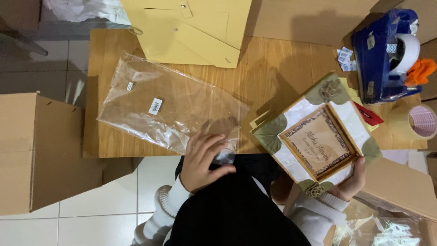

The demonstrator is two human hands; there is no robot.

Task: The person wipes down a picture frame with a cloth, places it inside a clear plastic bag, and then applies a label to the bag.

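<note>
My right hand [353, 181] grips the lower corner of a decorated picture frame [318, 136], white with green leaves and a brown inner border, held tilted over the table's near right edge. My left hand [202, 160] pinches the open near end of a clear plastic bag [168, 107] that lies flat on the wooden table [273, 68]. The bag carries two small white stickers. The frame and the bag are apart, the frame to the right of the bag's mouth.
Yellow envelopes [191, 27] lie at the table's far edge. A blue tape dispenser [384, 50] and a tape roll [421, 122] stand at the right. A cardboard box [41, 150] sits on the floor at left, another box [400, 187] at lower right.
</note>
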